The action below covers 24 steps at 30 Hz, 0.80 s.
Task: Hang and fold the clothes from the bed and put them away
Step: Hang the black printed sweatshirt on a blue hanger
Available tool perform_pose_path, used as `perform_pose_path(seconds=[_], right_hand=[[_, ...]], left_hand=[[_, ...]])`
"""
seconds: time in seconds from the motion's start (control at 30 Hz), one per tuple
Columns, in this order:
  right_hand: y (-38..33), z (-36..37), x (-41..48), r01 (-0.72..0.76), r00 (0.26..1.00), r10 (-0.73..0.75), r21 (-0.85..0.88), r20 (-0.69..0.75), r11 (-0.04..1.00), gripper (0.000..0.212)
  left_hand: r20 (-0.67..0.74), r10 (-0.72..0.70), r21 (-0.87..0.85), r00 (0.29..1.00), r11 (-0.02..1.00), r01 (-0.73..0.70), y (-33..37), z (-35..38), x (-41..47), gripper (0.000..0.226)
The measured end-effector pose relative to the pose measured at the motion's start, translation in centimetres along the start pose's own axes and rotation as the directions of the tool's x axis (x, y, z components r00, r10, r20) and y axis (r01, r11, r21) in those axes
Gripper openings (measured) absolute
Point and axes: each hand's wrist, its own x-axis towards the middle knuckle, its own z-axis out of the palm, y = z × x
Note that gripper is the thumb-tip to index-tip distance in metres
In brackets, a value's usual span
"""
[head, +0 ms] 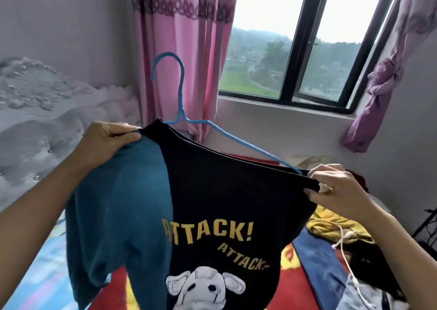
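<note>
Black-and-teal T-shirt with yellow "ATTACK!" print (212, 191) held up in air over bed with bright patterned cover (35, 262). Left hand (104, 141) pinches teal shoulder at collar. Right hand (335, 189) pinches opposite collar edge, fingers curled on fabric. Thin blue wire hanger (181, 96) sits in neck opening, hook up, long axis sloping down toward right hand. That arm bare above neckline, tip just beside right hand. Likely next: right hand draws collar over tip.

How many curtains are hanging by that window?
2. A pink curtain hangs straight down to the left of the window. A purple curtain, tied in a knot, is on its right. More could lie outside the frame.
</note>
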Motion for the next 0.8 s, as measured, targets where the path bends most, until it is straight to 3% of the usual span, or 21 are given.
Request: perform_pose_path(seconds=[0.1, 0.17, 0.23, 0.3, 0.33, 0.37, 0.43, 0.47, 0.57, 0.63, 0.7, 0.8], right_hand=[[-1.4, -1.0, 1.5, -0.033, 0.999, 0.034, 0.029, -0.04, 0.999, 0.029], [-3.0, -1.3, 3.2, -0.127, 0.989, 0.139, 0.193, -0.054, 0.973, 0.018], [-5.0, -0.8, 5.2, -0.185, 0.979, 0.205, 0.468, 0.009, 0.864, 0.007], [-7.1, 0.1, 7.5, -0.19, 0.979, 0.185, 0.679, 0.081, 0.709, 0.014], [-7.9, 0.5, 8.6, -0.238, 0.971, 0.192, 0.662, 0.142, 0.711, 0.012], [-8.6, 1.0, 9.7, -0.273, 0.96, 0.187, 0.544, 0.209, 0.793, 0.012], [-9.0, 1.5, 11.2, -0.207, 0.931, 0.13, 0.2, 0.342, 0.958, 0.019], [-8.8, 1.4, 11.6, -0.161, 0.92, 0.099, 0.134, 0.38, 0.978, 0.025], [-7.0, -0.2, 12.4, -0.187, 0.906, 0.113, 0.147, 0.407, 0.971, 0.026], [-5.5, -1.5, 12.7, -0.367, 0.899, 0.255, 0.294, 0.356, 0.882, 0.022], [-5.0, -1.7, 13.2, -0.48, 0.868, 0.347, 0.418, 0.356, 0.772, 0.016], [-6.1, -1.0, 14.1, -0.497, 0.846, 0.311, 0.427, 0.434, 0.755, 0.022]], left_hand=[[0.074, 0.007, 0.039, 0.997, 0.999, -0.01, -0.9, -0.4, -0.6, 0.069], [0.188, 0.081, 0.009, 0.979, 0.996, -0.084, -0.6, -0.1, -1.0, 0.04], [0.303, 0.126, -0.023, 0.945, 0.992, -0.125, 0.4, 1.1, -1.1, 0.004], [0.308, 0.188, 0.003, 0.933, 0.98, -0.199, 0.7, 2.8, -0.6, 0.011], [0.304, 0.2, 0.01, 0.932, 0.977, -0.213, 1.0, 3.8, -0.2, 0.018], [0.28, 0.196, 0.022, 0.94, 0.977, -0.21, 1.1, 4.5, 0.2, 0.023], [0.231, 0.142, 0.058, 0.962, 0.985, -0.16, 1.7, 4.7, 0.9, 0.018], [0.221, 0.115, 0.071, 0.969, 0.989, -0.133, 1.7, 4.3, 1.1, 0.018], [0.143, 0.056, 0.081, 0.988, 0.994, -0.068, 0.9, 0.5, 1.1, 0.019], [0.037, -0.014, 0.01, 0.999, 1.0, 0.013, -0.6, -2.4, 0.7, 0.043], [0.005, -0.04, -0.025, 0.999, 0.999, 0.04, -1.2, -3.9, 0.1, 0.053], [-0.053, -0.042, -0.031, 0.998, 0.999, 0.04, -0.7, -5.0, -1.0, 0.054]])
